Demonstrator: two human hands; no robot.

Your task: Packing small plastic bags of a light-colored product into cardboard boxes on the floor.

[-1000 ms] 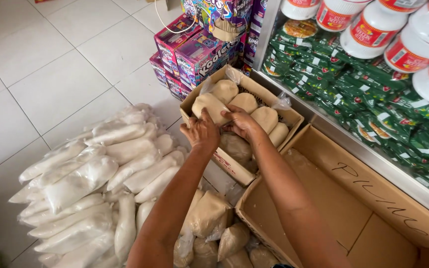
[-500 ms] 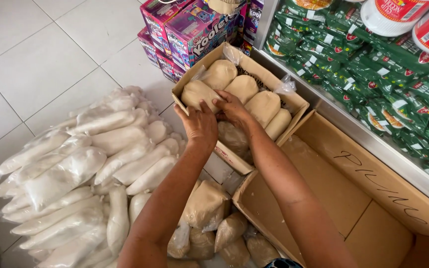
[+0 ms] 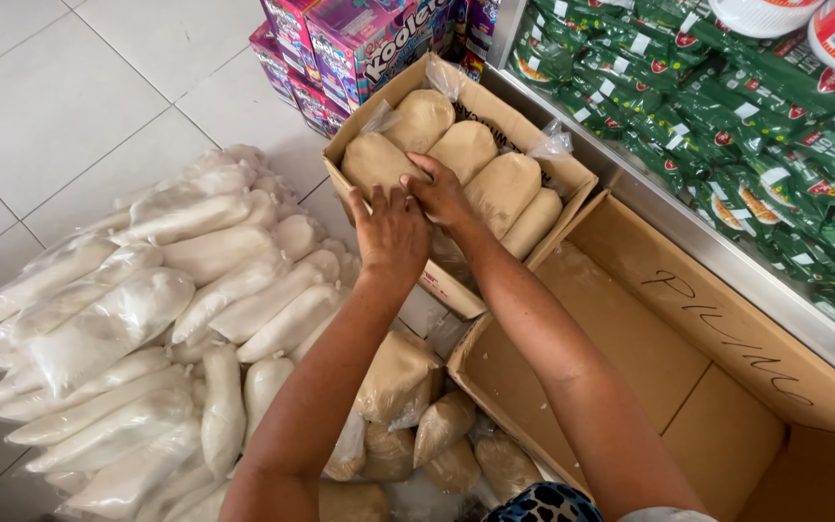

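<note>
**Both hands down in the box of tan bags**

Head view, the only one there is: the left hand (image 3: 390, 232) lies flat, fingers spread, on the near edge of the small open cardboard box (image 3: 572, 179), pressing on the packed stuff rather than gripping anything. The right hand (image 3: 440, 191) is just beside it, fingers curled onto the tan powder-filled plastic bags (image 3: 466, 150) lined up inside; can't tell whether its grip has actually closed round one. The bags lie side by side in a snug row, I'd guess so they fill the box without gaps.

That box sits on the white tiled floor (image 3: 70, 87), tight against the metal edge of a shelf (image 3: 727, 261) stocked with green foil packets (image 3: 727, 126). A bigger, empty brown cardboard carton (image 3: 669, 358) lies open by the right forearm. Left of the arms there's a heap of clear plastic bags of white grains (image 3: 147, 319), plus a few loose tan bags (image 3: 398, 377) between the heap and the carton. Purple printed boxes (image 3: 340, 48) are stacked behind.
</note>
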